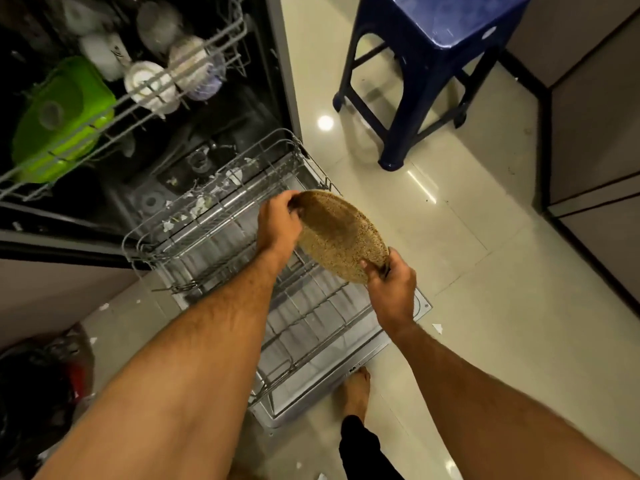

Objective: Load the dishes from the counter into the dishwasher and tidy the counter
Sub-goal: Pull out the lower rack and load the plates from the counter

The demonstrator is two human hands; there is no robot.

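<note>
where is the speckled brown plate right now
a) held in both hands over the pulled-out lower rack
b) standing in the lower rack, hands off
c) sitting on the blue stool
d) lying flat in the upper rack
a: the left hand and right hand grip opposite edges of the speckled brown plate, tilted above the lower rack.

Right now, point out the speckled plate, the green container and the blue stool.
Speckled plate [341,237]: head view, middle of its brown underside, held between both hands.
Green container [62,116]: head view, its top face, in the upper rack.
Blue stool [446,19]: head view, its seat top.
</note>
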